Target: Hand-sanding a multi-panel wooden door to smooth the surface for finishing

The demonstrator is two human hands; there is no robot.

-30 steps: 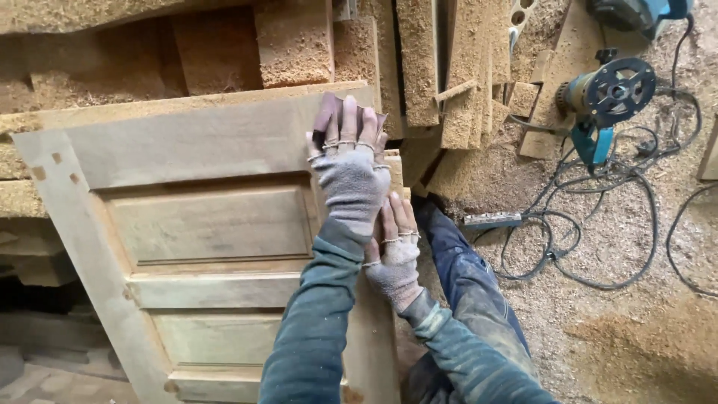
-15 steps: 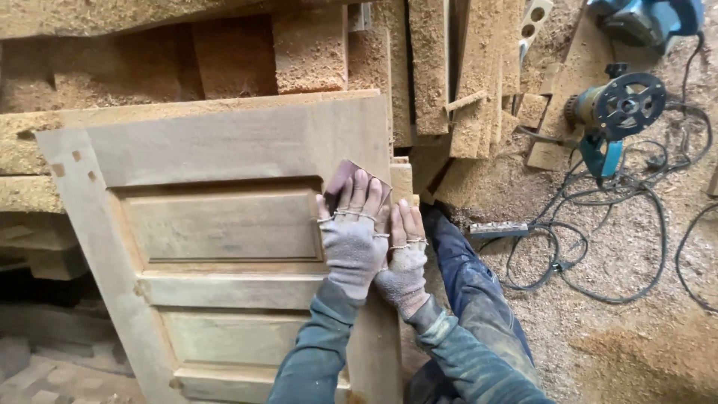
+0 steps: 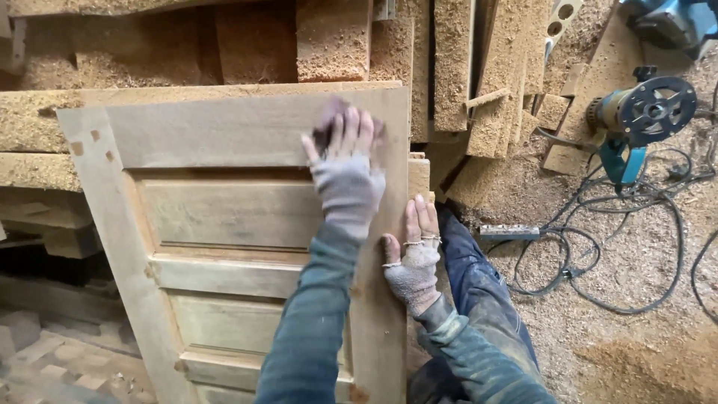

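Moved: left hand (image 3: 345, 173) slid up the wooden door (image 3: 224, 217) since before.
Left hand grip: presses dark sandpaper (image 3: 329, 127) flat, fingers spread.
Right hand (image 3: 413, 258): open, flat on door's edge.
Farther right: blue power tool (image 3: 639, 120), black cords (image 3: 598, 254) on sawdust.

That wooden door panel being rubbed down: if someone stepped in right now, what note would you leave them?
Left hand: gloved, pressing a dark sanding pad flat on the door panel, near its upper right corner.
Right hand: gloved, fingers spread, braced against the panel's right edge.
The panel leans against sawdust-covered planks. A blue power tool and cables lie on the floor to the right.
Done: cannot tell how much is already smooth.
Left: probably the remaining surfaces, judged by feel.
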